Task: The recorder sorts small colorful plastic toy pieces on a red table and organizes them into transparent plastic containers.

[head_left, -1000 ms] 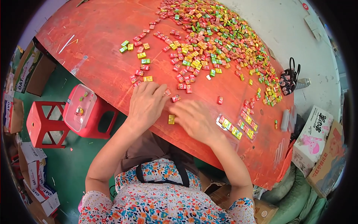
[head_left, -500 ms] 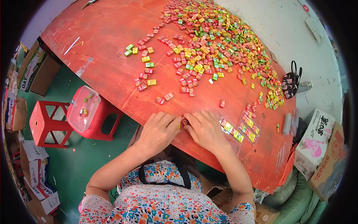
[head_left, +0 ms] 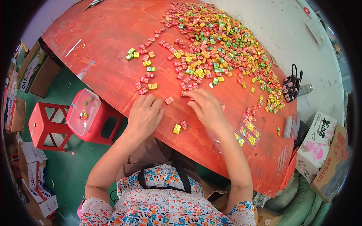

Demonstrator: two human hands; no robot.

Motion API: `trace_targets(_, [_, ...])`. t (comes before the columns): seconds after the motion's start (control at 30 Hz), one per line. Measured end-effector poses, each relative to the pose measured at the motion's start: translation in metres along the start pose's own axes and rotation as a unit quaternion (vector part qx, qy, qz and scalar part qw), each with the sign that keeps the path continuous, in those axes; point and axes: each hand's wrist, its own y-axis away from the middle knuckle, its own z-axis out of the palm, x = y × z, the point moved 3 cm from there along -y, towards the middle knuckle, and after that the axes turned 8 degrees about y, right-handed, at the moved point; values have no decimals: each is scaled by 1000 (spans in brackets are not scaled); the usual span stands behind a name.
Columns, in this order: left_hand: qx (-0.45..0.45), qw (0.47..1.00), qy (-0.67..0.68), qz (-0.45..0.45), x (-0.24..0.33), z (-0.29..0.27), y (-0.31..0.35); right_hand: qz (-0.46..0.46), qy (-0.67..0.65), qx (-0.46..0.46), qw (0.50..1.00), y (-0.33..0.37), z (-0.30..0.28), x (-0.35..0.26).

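Near the table's front edge, my left hand (head_left: 145, 114) is curled with its fingertips closed; whatever they hold is hidden. A pinkish small box (head_left: 169, 100) lies just beyond its fingers. My right hand (head_left: 206, 110) reaches farther in, thumb and fingers closed around a small red box (head_left: 192, 98). Beside that one sits another red box (head_left: 183, 93). Between my hands and nearer to me, a yellow box (head_left: 177, 129) and a red box (head_left: 183, 124) lie close together. Right of my right forearm are clear plastic trays with rows of yellow and red boxes (head_left: 249, 132).
A large heap of small coloured boxes (head_left: 222, 37) covers the far right of the red table (head_left: 109, 49). A patterned bag (head_left: 291, 88) stands by the wall. Left, on the floor, are a red stool (head_left: 49, 124) and a clear bin (head_left: 85, 113). Cartons (head_left: 316, 147) stand at the right.
My hands have parted from each other. The yellow and red boxes that were at my fingertips now lie on the table. My left hand moved left, my right hand farther forward to the red boxes.
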Motion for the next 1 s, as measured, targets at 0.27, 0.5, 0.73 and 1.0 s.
trace_targets(0.27, [56, 998, -7, -11, -14, -18, -5, -135, 113, -39, 984, -22, 32, -27])
trace_targets(0.5, [2, 993, -113, 45, -30, -11, -35, -48, 115, -36, 992, 36, -7, -10])
trace_targets(0.73, [-20, 982, -183, 48, -26, 3, -50, -71, 88, -34, 993, 58, -2, -5])
trace_targets(1.0, [-28, 988, 142, -47, 19, -17, 10, 18, 35, -5, 999, 65, -20, 9])
